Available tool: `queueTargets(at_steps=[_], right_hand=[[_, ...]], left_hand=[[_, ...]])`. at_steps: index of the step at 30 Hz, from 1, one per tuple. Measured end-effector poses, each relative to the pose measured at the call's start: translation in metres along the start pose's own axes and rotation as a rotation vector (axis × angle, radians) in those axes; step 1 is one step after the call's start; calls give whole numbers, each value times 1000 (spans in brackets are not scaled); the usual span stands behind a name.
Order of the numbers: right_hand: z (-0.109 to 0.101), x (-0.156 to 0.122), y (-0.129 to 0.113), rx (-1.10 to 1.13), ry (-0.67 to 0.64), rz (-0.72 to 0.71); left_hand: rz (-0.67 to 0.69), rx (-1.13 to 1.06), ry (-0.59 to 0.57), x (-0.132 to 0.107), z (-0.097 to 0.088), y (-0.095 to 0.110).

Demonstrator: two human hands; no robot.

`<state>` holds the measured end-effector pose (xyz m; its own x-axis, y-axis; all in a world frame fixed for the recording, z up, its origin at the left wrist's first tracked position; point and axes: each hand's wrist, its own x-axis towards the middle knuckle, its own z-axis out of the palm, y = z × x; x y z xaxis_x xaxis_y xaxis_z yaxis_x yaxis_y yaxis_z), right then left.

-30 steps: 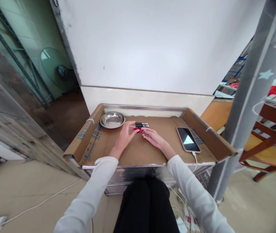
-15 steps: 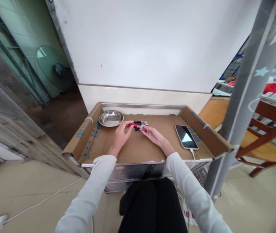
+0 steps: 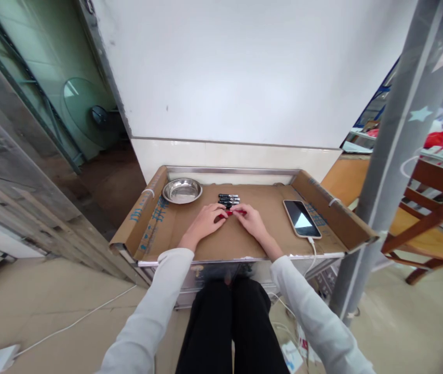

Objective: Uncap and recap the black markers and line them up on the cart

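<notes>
A red marker pen [image 3: 230, 212] lies crosswise between my two hands, just on the near side of a row of black marker pens [image 3: 228, 199]. My left hand [image 3: 206, 220] is closed with its fingertips on the red marker's left end. At the right end, the fingers of my right hand [image 3: 251, 218] pinch the same marker. The black markers lie side by side on the cardboard [image 3: 221, 244], pointing left and right. My fingers partly cover the red marker and the nearest black one.
A round steel dish [image 3: 182, 191] stands at the back left of the cardboard-lined table. On the right lies a smartphone [image 3: 302, 219] with a white charging cable [image 3: 313, 252] running over the front edge. Folded cardboard walls [image 3: 332, 210] rise at both sides. A grey post [image 3: 385, 156] stands close by on the right.
Both hands have brought the red marker down and nearer to me, from over the black markers to the front of their row. More of the black markers now shows.
</notes>
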<state>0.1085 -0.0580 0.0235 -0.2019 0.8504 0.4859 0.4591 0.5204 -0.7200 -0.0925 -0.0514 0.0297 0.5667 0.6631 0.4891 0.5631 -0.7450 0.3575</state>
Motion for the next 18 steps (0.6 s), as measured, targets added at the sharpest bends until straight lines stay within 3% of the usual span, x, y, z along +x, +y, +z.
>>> queueTargets(at_steps=[3, 7, 14, 18], right_hand=[[1, -9, -7, -267, -149, -139], [0, -15, -4, -513, -23, -83], [2, -14, -1, -552, -90, -74], [2, -14, -2, -647, -20, -18]], left_hand=[[-31, 66, 26, -1, 1, -2], [-45, 74, 30, -2, 2, -2], [47, 126, -18, 3, 4, 0], [12, 167, 2, 4, 3, 1]])
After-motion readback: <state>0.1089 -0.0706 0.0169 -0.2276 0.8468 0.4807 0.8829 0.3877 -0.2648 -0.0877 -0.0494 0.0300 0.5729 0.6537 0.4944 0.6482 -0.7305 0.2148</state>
